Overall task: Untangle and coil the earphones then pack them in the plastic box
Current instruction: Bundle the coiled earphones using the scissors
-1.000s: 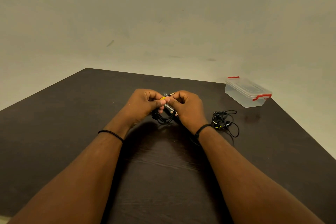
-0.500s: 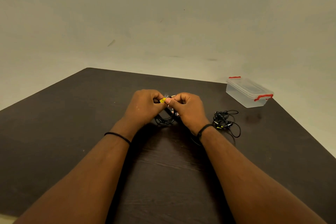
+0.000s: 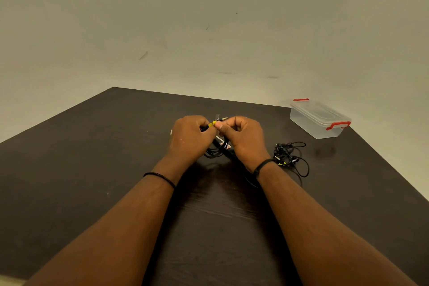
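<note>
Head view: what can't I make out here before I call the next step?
- Black earphone cable under the hands: the left hand and right hand cover most of it, so whether it is coiled is unknown.
- Tangled black earphone pile: the right wrist covers its near-left edge; strands too small to trace.
- Clear plastic box with red clips: contents indistinct through its lid.
</note>
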